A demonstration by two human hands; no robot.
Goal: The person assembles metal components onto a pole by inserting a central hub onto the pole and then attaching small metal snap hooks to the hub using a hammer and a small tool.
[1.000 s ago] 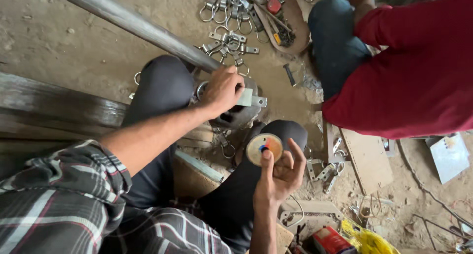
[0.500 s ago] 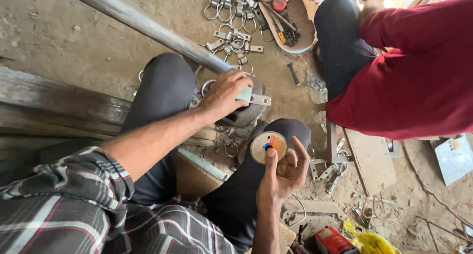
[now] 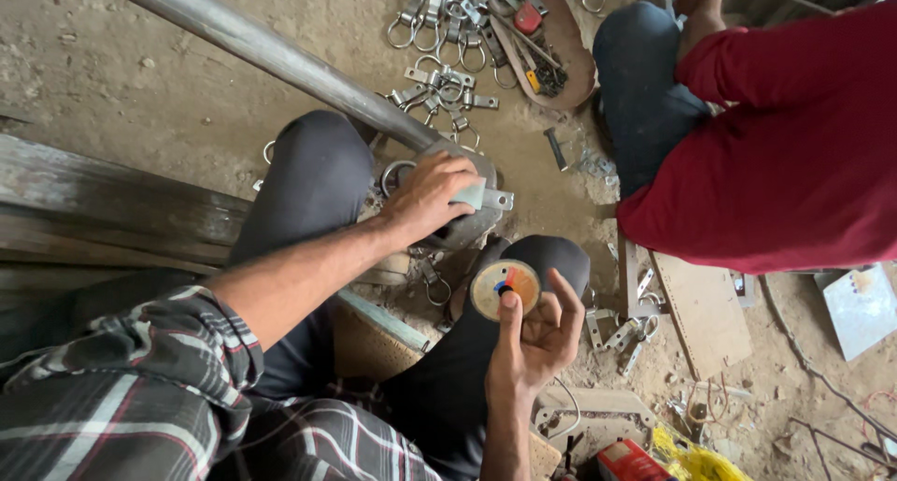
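Note:
My left hand (image 3: 430, 199) grips a grey angle grinder (image 3: 472, 215) resting between my knees, next to the lower end of a long steel pipe (image 3: 271, 53). My right hand (image 3: 537, 336) holds up a small round cutting disc (image 3: 505, 290) with a tan face and a coloured centre label, thumb pressed on its middle. Both hands are over my dark-trousered legs.
A person in a red shirt (image 3: 785, 154) and blue jeans squats at the right. Several metal ring clamps (image 3: 439, 79) lie on the dirt floor at the top. A wooden tray of tools (image 3: 547, 47), planks (image 3: 93, 210) at left, a board (image 3: 705, 313) and scrap at right.
The view has shifted slightly. My right hand has tilted the disc a little and moved its thumb onto the centre. My left hand stays on the grinder.

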